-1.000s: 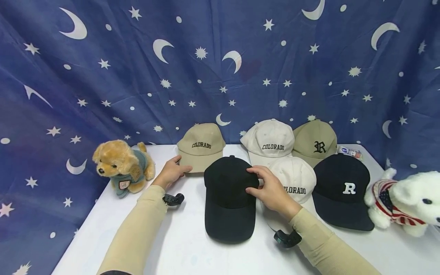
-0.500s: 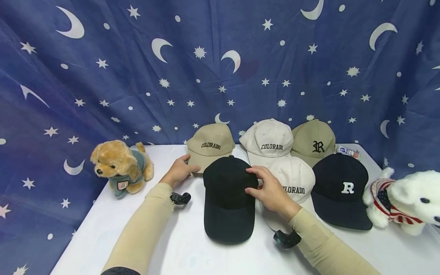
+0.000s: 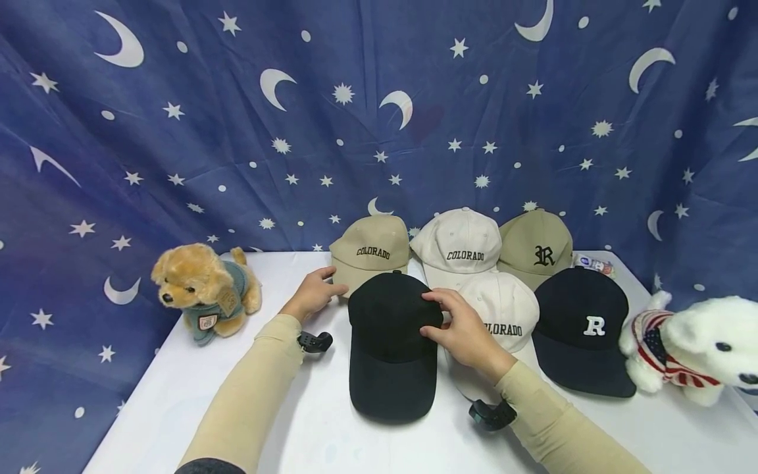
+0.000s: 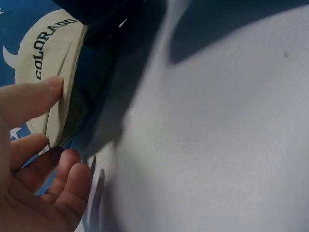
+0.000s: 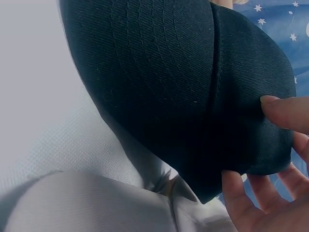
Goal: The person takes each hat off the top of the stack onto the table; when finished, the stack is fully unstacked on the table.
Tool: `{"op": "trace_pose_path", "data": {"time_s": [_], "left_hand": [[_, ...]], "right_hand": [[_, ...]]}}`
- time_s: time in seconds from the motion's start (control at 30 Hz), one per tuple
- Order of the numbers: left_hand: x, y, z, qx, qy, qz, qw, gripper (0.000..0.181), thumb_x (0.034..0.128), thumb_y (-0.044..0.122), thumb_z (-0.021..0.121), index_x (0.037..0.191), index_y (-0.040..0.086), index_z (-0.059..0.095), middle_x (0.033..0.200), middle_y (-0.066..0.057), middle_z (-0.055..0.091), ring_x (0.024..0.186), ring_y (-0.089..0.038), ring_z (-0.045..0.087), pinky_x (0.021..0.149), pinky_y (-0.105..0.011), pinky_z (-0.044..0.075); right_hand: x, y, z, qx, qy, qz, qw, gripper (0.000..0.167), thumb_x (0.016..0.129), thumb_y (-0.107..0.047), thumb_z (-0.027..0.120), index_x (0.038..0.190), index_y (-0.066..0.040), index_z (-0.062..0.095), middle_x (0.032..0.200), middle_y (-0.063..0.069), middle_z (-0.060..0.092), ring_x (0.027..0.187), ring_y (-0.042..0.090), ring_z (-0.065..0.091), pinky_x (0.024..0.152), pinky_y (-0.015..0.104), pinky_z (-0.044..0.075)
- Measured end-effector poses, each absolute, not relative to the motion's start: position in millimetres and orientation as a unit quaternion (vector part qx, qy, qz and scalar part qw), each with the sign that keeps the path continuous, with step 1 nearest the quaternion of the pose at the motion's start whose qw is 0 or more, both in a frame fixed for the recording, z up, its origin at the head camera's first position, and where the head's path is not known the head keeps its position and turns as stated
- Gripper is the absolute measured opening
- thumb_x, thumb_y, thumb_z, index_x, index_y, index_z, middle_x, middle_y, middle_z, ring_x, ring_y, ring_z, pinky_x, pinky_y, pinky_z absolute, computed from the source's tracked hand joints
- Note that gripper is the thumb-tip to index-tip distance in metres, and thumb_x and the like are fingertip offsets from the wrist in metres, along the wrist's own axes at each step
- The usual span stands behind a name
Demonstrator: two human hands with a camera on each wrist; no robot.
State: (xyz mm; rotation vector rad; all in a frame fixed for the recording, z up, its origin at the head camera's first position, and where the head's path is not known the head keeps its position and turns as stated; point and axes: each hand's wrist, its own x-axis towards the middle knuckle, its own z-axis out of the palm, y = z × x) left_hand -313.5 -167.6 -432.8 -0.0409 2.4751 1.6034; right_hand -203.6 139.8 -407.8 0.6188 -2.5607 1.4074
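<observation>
Toward the back, the left hand (image 3: 313, 293) pinches the left side of a beige COLORADO cap (image 3: 374, 242). In the left wrist view its thumb (image 4: 36, 99) lies on the brim and the index finger touches the brim's edge. A plain black cap (image 3: 393, 329) sits in front, overlapping the beige cap's lower right. The right hand (image 3: 468, 330) holds the black cap's right side. In the right wrist view the thumb presses the crown (image 5: 251, 96) while the other fingers reach under its edge. Behind that hand lies a white COLORADO cap (image 3: 503, 303), partly covered.
Another white COLORADO cap (image 3: 462, 237) and an olive cap (image 3: 535, 240) stand along the back. A dark cap with a white R (image 3: 583, 316) lies right, near a white plush dog (image 3: 705, 342). A brown plush dog (image 3: 201, 283) sits left on the white table (image 3: 148, 421).
The left hand has slid the beige COLORADO cap to the right, closer behind the black cap. The right hand keeps its hold on the black cap, nearly still.
</observation>
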Motion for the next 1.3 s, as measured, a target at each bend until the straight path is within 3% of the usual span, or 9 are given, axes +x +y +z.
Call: {"op": "trace_pose_path", "data": {"time_s": [0.5,0.6,0.8,1.3], "left_hand": [[-318,-164,-432,0.012,0.838,0.535,0.105,0.068,0.0917,0.014,0.069,0.151,-0.002,0.040,0.156,-0.016,0.038,0.141,-0.033,0.037,0.103,-0.050,0.044],[-319,-164,-433,0.017,0.844,0.526,0.101,0.067,0.0919,0.014,0.069,0.151,-0.001,0.040,0.156,-0.014,0.039,0.143,-0.032,0.033,0.107,-0.048,0.040],[-320,-161,-435,0.032,0.865,0.494,0.084,0.063,0.0945,0.014,0.067,0.150,-0.002,0.042,0.155,-0.015,0.040,0.147,-0.033,0.026,0.118,-0.044,0.020],[-320,-158,-437,0.036,0.883,0.461,0.081,0.061,0.0957,0.013,0.063,0.150,-0.001,0.041,0.156,-0.020,0.037,0.146,-0.036,0.026,0.119,-0.045,0.018]], "right_hand": [[-201,140,-409,0.205,-0.855,0.471,0.077,0.058,0.079,0.001,0.082,0.132,-0.001,0.059,0.138,0.015,0.052,0.111,0.029,0.061,0.083,0.036,0.056],[-201,140,-409,0.204,-0.854,0.471,0.078,0.058,0.079,0.001,0.082,0.132,-0.001,0.059,0.138,0.015,0.052,0.111,0.029,0.061,0.083,0.036,0.056],[-201,141,-409,0.202,-0.855,0.471,0.078,0.058,0.079,0.001,0.083,0.132,-0.001,0.060,0.137,0.015,0.052,0.111,0.028,0.060,0.082,0.037,0.056],[-202,142,-409,0.195,-0.860,0.465,0.072,0.058,0.080,-0.001,0.082,0.133,-0.003,0.059,0.139,0.014,0.052,0.113,0.029,0.059,0.084,0.039,0.056]]}}
